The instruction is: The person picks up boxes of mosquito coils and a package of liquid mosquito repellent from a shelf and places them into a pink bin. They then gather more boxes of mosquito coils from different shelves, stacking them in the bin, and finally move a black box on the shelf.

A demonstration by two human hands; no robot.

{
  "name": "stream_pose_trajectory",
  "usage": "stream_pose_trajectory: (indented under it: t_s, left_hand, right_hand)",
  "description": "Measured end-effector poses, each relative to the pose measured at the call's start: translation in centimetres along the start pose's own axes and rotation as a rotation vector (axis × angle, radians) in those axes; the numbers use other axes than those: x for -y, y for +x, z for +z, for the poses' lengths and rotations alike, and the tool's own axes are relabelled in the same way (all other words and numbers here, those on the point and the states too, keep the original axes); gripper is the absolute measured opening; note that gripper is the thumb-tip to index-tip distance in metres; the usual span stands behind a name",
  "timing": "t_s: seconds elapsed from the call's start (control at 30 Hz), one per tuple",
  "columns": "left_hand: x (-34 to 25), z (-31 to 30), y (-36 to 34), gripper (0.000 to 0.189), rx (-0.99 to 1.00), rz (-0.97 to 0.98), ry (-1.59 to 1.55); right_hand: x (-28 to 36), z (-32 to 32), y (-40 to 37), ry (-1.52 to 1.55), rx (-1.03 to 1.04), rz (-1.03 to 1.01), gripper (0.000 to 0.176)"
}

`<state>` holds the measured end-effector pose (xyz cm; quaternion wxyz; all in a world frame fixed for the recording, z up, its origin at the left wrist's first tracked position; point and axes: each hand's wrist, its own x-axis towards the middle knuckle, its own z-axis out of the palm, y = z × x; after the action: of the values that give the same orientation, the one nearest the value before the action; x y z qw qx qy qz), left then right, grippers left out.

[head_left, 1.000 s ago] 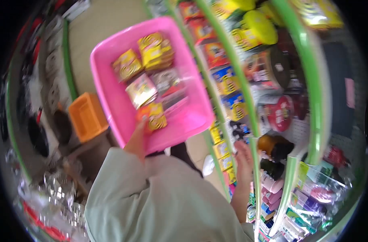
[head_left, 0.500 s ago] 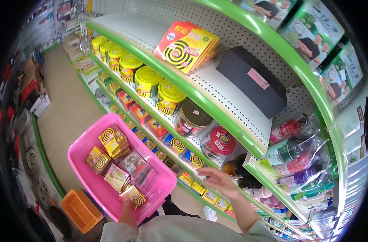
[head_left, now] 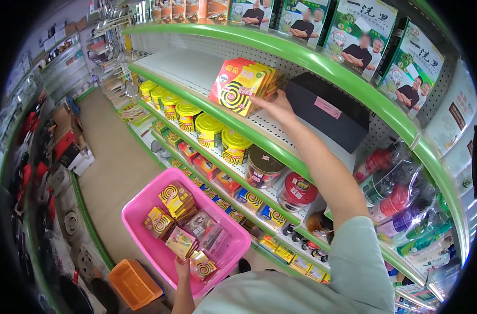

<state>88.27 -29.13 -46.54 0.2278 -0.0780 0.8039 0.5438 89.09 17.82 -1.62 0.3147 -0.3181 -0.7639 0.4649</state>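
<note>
A stack of red and yellow mosquito coil boxes (head_left: pixel 238 86) leans on the upper shelf. My right hand (head_left: pixel 277 107) is closed on the stack's right edge, thumb in front and the other fingers partly hidden behind. A dark box (head_left: pixel 327 112) with a pink label lies just right of that hand. Below left is a pink tub (head_left: pixel 136 214) with several yellow mosquito coil boxes (head_left: pixel 177 201) and grey-pink packs (head_left: pixel 216 239) inside. My left hand (head_left: pixel 182 268) reaches over its near rim, fingers closed at the lower edge of a pale mosquito coil box (head_left: pixel 181 243).
Yellow-lidded tubs (head_left: pixel 208 130), a dark-lidded jar (head_left: pixel 263 166) and a red-lidded jar (head_left: pixel 297 191) line the shelf below. Bagged bottles (head_left: pixel 390 201) are at right. An orange basket (head_left: pixel 135 284) stands on the aisle floor (head_left: pixel 110 146). A green shelf edge (head_left: pixel 301 44) arches above.
My right hand has risen from beside the lower shelves to the mosquito coil boxes on the upper shelf. My left hand has shifted to the pale box in the tub. The view has tilted up.
</note>
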Motion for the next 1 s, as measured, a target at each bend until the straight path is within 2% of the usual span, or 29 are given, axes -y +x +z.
stream_pose_trajectory:
  t_s: [0.07,0.1,0.13,0.2,0.23,0.33,0.37,0.53,0.6,0.63,0.67,0.7,0.73,0.77,0.8,0.83,0.87,0.9,0.93,1.0]
  left_hand:
    - [2.3,-0.6,-0.1,0.064,-0.06,0.042,-0.02]
    - [2.6,-1.1,-0.6,0.065,-0.111,0.084,-0.034]
    - [3.1,-1.6,-1.2,0.065,-0.122,0.08,-0.038]
    - [0.8,-2.6,-4.4,0.068,-0.11,-0.081,-0.132]
    - [1.3,-2.7,-4.7,0.068,-0.119,-0.086,-0.138]
    - [2.3,-2.8,-5.8,0.068,-0.089,-0.003,-0.202]
    - [1.5,-2.7,-6.2,0.067,-0.078,0.024,-0.195]
    - [0.7,-2.6,-5.7,0.065,-0.085,0.062,-0.145]
    - [-0.5,-2.6,-5.7,0.064,-0.092,0.077,-0.198]
    - [-0.1,-2.7,-5.2,0.062,-0.103,0.154,-0.078]
    - [0.6,-2.9,-5.0,0.06,-0.111,0.207,0.048]
    - [1.8,-2.8,-4.6,0.056,-0.081,0.163,-0.04]
    - [-0.3,-3.2,-6.0,0.052,-0.069,0.225,0.115]
    - [-1.7,-3.5,-6.8,0.049,-0.042,0.195,0.288]
    - [-1.3,-3.5,-6.8,0.049,0.046,0.094,0.282]
    - [0.7,-3.0,-6.7,0.048,0.049,0.171,0.182]
    - [0.8,-2.9,-7.3,0.047,0.062,0.094,0.178]
    - [0.8,-2.8,-8.1,0.046,0.064,0.083,0.178]
    - [-1.2,-3.0,-9.6,0.043,0.091,0.087,0.176]
    - [-1.3,-2.9,-11.3,0.042,0.115,0.032,0.207]
  right_hand:
    - [-1.3,2.0,2.7,0.145,-0.054,-0.125,0.104]
    - [-1.3,3.1,3.3,0.088,-0.191,-0.151,0.104]
    - [-1.6,3.5,3.7,0.092,-0.179,-0.154,0.104]
    - [-0.6,3.8,3.2,-0.007,-0.325,-0.083,0.103]
    - [-2.9,4.5,5.9,-0.048,-0.38,0.001,0.098]
    - [-5.8,5.1,8.4,0.024,-0.44,-0.102,0.095]
    - [-5.1,4.8,7.9,0.021,-0.404,-0.02,0.093]
    - [-5.6,5.3,8.5,0.089,-0.4,-0.007,0.091]
    - [-4.0,5.5,7.0,0.071,-0.474,0.033,0.089]
    - [-5.5,5.5,8.5,0.017,-0.515,-0.052,0.078]
    - [-6.1,5.4,9.3,0.132,-0.433,-0.141,0.066]
    - [-6.8,5.0,10.0,0.174,-0.372,-0.078,0.059]
    - [-1.7,4.9,3.9,0.292,-0.265,-0.096,0.06]
    - [-4.7,4.5,7.6,0.261,-0.247,-0.112,0.06]
    - [-2.8,4.4,5.1,0.443,-0.086,-0.06,0.061]
    - [-1.3,4.4,3.6,0.504,-0.043,0.024,0.06]
    - [-3.1,3.6,6.2,0.544,0.135,0.013,0.058]
    - [-1.6,3.7,4.9,0.54,0.189,0.183,0.054]
    - [-2.2,3.2,6.0,0.478,0.259,0.114,0.053]
    - [-3.5,1.9,9.1,0.424,0.333,0.131,0.052]
